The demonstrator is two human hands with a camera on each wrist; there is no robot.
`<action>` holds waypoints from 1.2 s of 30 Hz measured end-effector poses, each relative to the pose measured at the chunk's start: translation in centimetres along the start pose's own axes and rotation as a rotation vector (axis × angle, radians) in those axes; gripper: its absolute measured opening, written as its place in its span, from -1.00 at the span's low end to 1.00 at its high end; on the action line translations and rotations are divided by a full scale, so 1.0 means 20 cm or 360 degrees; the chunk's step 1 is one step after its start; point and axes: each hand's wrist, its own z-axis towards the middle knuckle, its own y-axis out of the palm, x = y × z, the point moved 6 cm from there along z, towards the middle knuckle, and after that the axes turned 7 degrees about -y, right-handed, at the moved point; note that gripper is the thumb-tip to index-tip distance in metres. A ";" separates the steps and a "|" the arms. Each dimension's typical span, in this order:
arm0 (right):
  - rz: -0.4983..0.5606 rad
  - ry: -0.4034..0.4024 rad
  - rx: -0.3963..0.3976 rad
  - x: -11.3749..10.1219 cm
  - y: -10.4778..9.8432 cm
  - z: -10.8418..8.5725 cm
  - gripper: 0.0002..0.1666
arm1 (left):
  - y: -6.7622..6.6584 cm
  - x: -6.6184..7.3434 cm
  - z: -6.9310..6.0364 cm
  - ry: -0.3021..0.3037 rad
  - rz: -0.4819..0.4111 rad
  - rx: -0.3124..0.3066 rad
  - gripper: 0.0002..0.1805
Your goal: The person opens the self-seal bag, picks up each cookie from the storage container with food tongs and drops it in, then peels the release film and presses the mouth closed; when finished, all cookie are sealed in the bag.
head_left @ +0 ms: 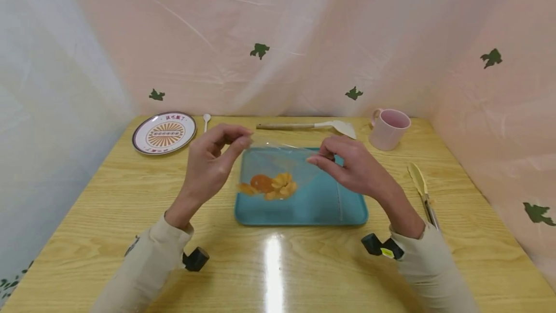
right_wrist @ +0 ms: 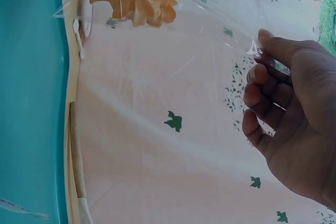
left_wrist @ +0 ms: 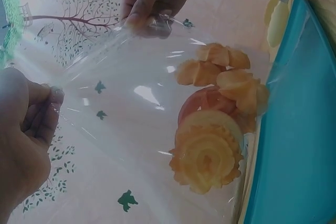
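Observation:
A clear plastic bag hangs above a blue tray, stretched between both hands. My left hand pinches its left upper corner between thumb and fingertips. The opposite upper corner is pinched by my right hand. In the bag's bottom lie several golden flower-shaped cookies and an orange-red round piece. The left wrist view shows a ridged round cookie overlapping the red piece. From the right wrist, one scalloped cookie shows through the film.
A thin clear strip lies on the tray's right part. Behind are a patterned plate, a small white spoon, a wooden-handled spatula and a pink mug. Yellow-tipped tongs lie at the right, near my right forearm.

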 end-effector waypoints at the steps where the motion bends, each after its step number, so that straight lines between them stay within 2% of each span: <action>1: -0.0002 -0.0001 0.0006 0.00 0.00 0.00 -0.53 | 0.00 0.00 0.00 -0.0002 0.0000 0.0001 -0.85; 13: 0.0157 -0.0010 -0.0029 0.02 0.01 -0.02 -0.61 | -0.01 -0.02 -0.01 -0.0042 -0.0003 0.0004 -0.83; 20: 0.0181 -0.0013 0.0013 0.02 0.00 -0.03 -0.54 | -0.01 -0.02 -0.01 -0.0040 -0.0019 0.0010 -0.84; 25: 0.0261 -0.0042 0.0038 0.00 -0.01 -0.04 -0.59 | -0.02 -0.02 -0.01 -0.0081 -0.0037 0.0030 -0.84; 30: 0.0345 -0.0002 0.0009 0.00 -0.01 -0.05 -0.66 | -0.04 -0.02 -0.01 -0.0124 -0.0043 0.0057 -0.85; 36: 0.0357 -0.0018 0.0045 0.00 0.00 -0.05 -0.67 | -0.06 -0.03 0.00 -0.0181 -0.0049 0.0037 -0.86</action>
